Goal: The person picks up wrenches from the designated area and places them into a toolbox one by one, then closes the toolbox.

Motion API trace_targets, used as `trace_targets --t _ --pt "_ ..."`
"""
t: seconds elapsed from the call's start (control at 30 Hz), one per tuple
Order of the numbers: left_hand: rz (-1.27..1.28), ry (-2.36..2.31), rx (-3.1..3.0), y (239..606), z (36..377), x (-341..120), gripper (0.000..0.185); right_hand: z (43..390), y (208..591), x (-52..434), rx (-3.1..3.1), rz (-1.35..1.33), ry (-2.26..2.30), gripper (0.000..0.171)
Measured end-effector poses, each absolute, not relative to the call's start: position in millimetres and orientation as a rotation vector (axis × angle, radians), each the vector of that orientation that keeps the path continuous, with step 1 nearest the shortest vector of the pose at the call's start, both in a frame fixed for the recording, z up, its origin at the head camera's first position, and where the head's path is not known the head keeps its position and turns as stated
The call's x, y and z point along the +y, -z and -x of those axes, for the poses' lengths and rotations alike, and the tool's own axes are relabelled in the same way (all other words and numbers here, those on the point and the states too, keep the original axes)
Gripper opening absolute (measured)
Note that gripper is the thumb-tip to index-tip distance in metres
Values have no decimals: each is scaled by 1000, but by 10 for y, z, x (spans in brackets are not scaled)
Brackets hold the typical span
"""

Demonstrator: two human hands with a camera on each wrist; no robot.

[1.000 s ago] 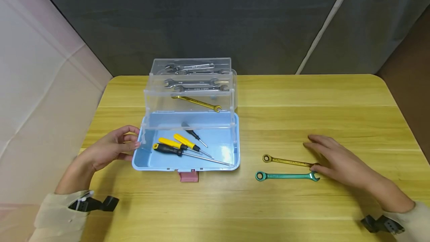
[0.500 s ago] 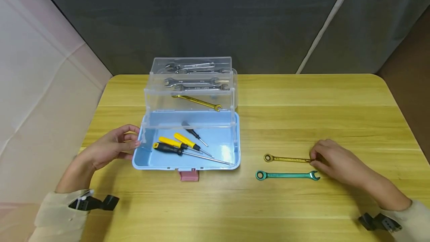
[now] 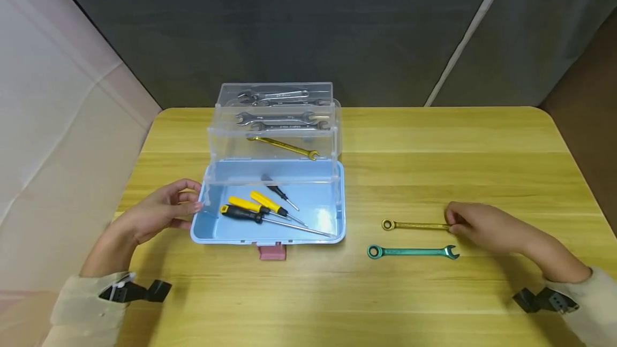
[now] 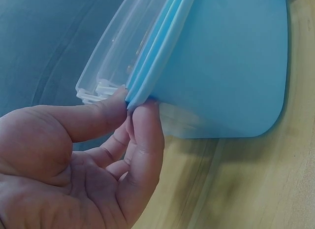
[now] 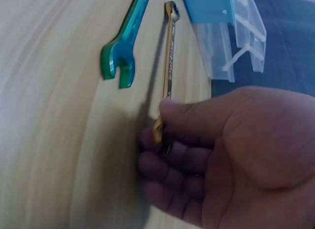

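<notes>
On table [image 3: 434, 138], our left hand [image 3: 154, 216] pinches the toolbox [image 3: 270, 229] corner, steadying it, while our right hand [image 3: 487, 226] grips the gold wrench [image 3: 416, 225].

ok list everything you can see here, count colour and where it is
toolbox: 1, blue base with clear fold-out trays, open, table's left half
screwdrivers: 4, two yellow-handled, two black-handled, in the blue base
gold wrench in tray: 1, gold, lowest clear tray
silver wrenches: several, silver, upper clear trays; exact count hard to tell
pink latch: 1, pink, front edge of the toolbox
gold ratchet wrench: 1, gold, on the table right of the toolbox
green ratchet wrench: 1, green, on the table just nearer than the gold one
table: 1, yellow wood
left hand: 1, pinching the toolbox's left rim
right hand: 1, pinching the gold ratchet wrench's open end
</notes>
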State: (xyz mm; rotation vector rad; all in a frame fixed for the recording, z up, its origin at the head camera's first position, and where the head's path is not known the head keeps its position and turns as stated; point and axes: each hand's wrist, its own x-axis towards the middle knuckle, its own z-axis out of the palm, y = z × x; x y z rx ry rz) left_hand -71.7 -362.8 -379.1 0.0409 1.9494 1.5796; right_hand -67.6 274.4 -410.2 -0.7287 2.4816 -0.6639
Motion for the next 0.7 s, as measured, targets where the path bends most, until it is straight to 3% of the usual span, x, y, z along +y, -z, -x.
trace_targets --t 0.13,0.4,0.7 --pt "-29 -1571 1955 3788 714 -3627 20 681 4157 2792 2466 700 786 11" --pt "-25 -1570 1949 3775 707 -3623 20 664 4277 2911 2326 685 1174 45" --pt "-47 -1592 1917 3770 719 -3624 20 679 4338 2909 2305 649 1286 29"
